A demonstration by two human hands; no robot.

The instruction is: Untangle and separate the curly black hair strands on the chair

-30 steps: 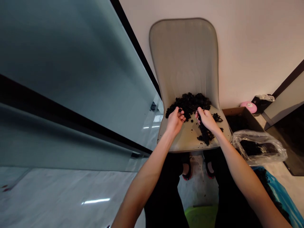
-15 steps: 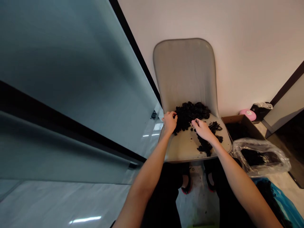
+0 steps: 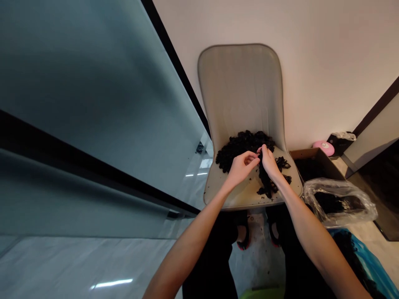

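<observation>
No legible text, labels or numbers anywhere, small mark on the pink round object [image 3: 323, 148] too tiny to read

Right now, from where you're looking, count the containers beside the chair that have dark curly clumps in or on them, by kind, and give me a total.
Cardboard box: 1
Clear plastic bag: 1
Blue plastic bag: 1
Total: 3
</observation>
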